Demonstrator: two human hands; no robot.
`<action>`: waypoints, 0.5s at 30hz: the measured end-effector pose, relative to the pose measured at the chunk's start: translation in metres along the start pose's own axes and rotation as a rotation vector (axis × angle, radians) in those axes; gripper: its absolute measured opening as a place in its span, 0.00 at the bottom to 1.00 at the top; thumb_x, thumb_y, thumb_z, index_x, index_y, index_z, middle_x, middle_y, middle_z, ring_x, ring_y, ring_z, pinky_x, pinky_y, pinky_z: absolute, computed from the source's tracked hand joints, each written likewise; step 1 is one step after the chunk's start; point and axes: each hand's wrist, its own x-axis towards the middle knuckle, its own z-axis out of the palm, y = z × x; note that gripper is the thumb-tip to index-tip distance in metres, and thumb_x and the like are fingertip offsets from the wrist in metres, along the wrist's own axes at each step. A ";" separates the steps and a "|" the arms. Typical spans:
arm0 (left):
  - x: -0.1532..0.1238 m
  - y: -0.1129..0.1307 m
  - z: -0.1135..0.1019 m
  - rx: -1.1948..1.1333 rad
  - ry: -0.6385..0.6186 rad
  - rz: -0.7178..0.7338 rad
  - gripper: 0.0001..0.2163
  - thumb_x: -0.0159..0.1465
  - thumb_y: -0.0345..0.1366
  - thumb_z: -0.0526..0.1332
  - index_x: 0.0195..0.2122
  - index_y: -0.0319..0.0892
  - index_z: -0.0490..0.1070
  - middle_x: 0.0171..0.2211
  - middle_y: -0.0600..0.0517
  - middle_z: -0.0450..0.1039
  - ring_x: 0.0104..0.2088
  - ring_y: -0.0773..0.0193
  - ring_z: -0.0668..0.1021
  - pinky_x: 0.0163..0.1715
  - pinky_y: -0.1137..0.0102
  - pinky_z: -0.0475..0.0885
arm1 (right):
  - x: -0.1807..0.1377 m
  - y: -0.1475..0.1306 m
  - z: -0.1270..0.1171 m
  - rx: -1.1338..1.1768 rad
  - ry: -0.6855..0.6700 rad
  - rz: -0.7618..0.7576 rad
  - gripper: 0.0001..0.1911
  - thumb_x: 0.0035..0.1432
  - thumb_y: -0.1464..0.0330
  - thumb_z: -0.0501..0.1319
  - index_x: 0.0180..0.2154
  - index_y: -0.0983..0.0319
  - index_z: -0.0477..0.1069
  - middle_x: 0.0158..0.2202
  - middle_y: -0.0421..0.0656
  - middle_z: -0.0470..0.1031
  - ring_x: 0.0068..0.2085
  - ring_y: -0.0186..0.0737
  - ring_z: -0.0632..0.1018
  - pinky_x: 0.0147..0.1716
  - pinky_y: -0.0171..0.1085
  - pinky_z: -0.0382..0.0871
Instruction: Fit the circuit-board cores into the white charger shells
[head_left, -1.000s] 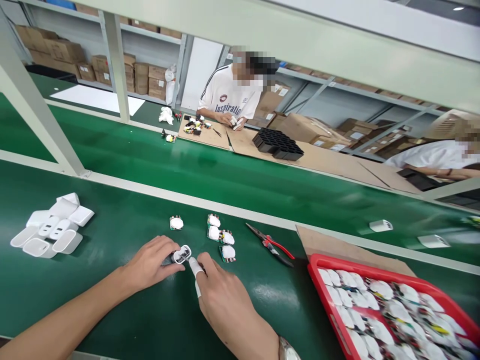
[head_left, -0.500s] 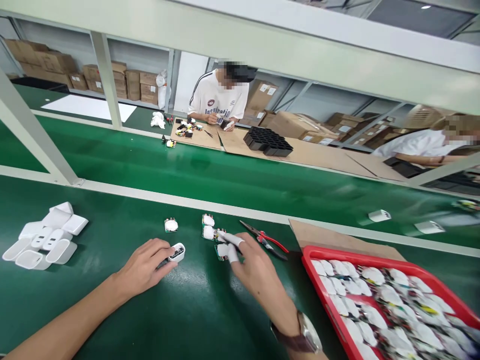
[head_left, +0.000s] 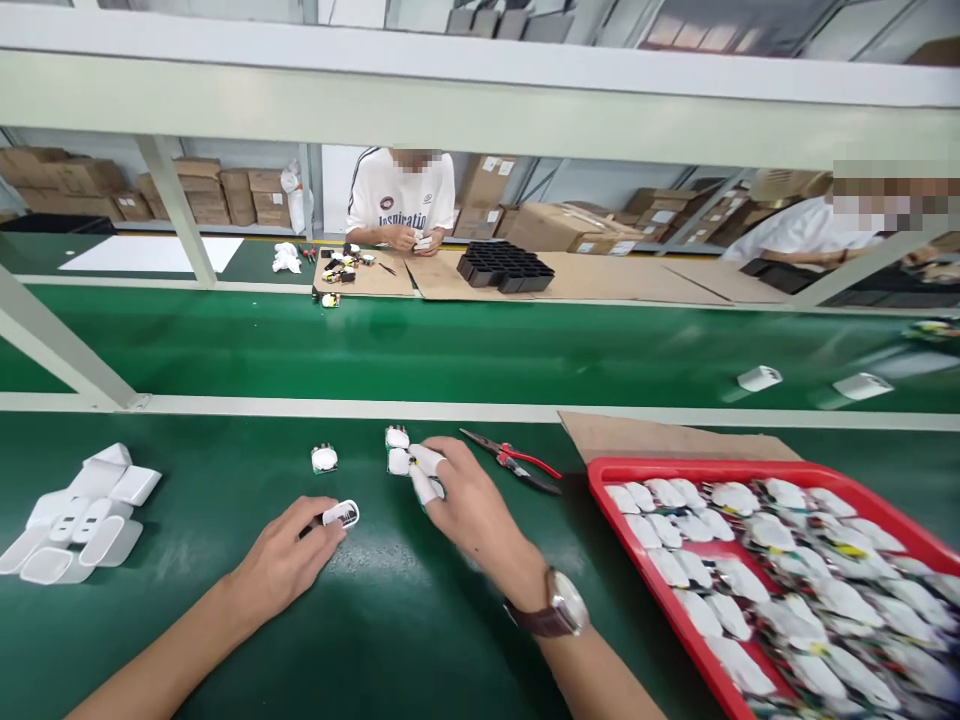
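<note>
My left hand rests on the green mat and pinches a small white charger shell by its end. My right hand, with white finger cots on two fingers, reaches over a small cluster of white-topped circuit modules; its fingers are curled on one of them. Another single module lies alone just left of the cluster. A watch sits on my right wrist.
Several empty white shells lie heaped at the left. Red-handled pliers lie right of my hand. A red tray full of modules stands on cardboard at the right. Beyond runs a green conveyor with two white chargers; two people work across it.
My right hand left the shell held by my left hand and moved up and right onto the cluster of modules. The view tilted up and levelled.
</note>
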 end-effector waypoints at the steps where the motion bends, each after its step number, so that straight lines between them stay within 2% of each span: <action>1: 0.002 0.001 0.000 -0.050 0.012 -0.043 0.06 0.73 0.29 0.62 0.44 0.45 0.78 0.47 0.44 0.80 0.37 0.61 0.83 0.37 0.66 0.81 | 0.008 -0.009 0.005 0.052 -0.001 -0.040 0.17 0.71 0.73 0.54 0.56 0.60 0.74 0.55 0.53 0.74 0.54 0.51 0.77 0.54 0.52 0.77; 4: 0.008 -0.002 -0.007 -0.333 0.067 -0.332 0.07 0.72 0.37 0.63 0.38 0.43 0.79 0.40 0.46 0.82 0.34 0.60 0.84 0.33 0.66 0.82 | 0.028 -0.031 0.028 0.131 -0.068 -0.148 0.20 0.71 0.74 0.55 0.61 0.60 0.71 0.56 0.52 0.75 0.57 0.50 0.76 0.58 0.52 0.75; 7: 0.017 -0.020 -0.025 -0.568 0.152 -0.639 0.13 0.71 0.44 0.64 0.36 0.40 0.78 0.31 0.48 0.81 0.27 0.61 0.82 0.29 0.66 0.81 | 0.037 -0.041 0.053 0.135 -0.170 -0.207 0.23 0.70 0.73 0.58 0.65 0.62 0.66 0.65 0.54 0.70 0.64 0.51 0.72 0.62 0.52 0.72; 8: 0.022 -0.028 -0.033 -0.539 0.176 -0.672 0.14 0.71 0.46 0.64 0.37 0.40 0.78 0.32 0.47 0.82 0.27 0.62 0.82 0.30 0.65 0.82 | 0.038 -0.043 0.060 0.129 -0.195 -0.230 0.25 0.69 0.72 0.60 0.65 0.61 0.65 0.68 0.53 0.67 0.66 0.52 0.70 0.62 0.52 0.72; 10: 0.038 -0.051 -0.049 -0.335 0.224 -0.651 0.16 0.69 0.49 0.65 0.39 0.40 0.79 0.39 0.45 0.83 0.31 0.60 0.83 0.35 0.63 0.83 | 0.037 -0.048 0.070 0.114 -0.206 -0.264 0.26 0.68 0.73 0.61 0.65 0.61 0.64 0.68 0.52 0.66 0.65 0.53 0.70 0.61 0.52 0.72; 13: 0.073 -0.093 -0.066 -0.022 0.257 -0.596 0.16 0.66 0.51 0.66 0.39 0.40 0.79 0.46 0.43 0.81 0.40 0.56 0.84 0.44 0.61 0.82 | 0.029 -0.055 0.079 0.097 -0.146 -0.247 0.22 0.67 0.76 0.59 0.61 0.63 0.66 0.60 0.54 0.72 0.55 0.52 0.76 0.55 0.52 0.76; 15: 0.099 -0.123 -0.073 0.076 0.258 -0.601 0.14 0.65 0.48 0.66 0.37 0.40 0.79 0.47 0.42 0.81 0.40 0.56 0.84 0.46 0.60 0.81 | 0.022 -0.057 0.081 0.094 -0.105 -0.224 0.20 0.67 0.77 0.57 0.59 0.64 0.66 0.54 0.55 0.73 0.50 0.51 0.77 0.50 0.52 0.78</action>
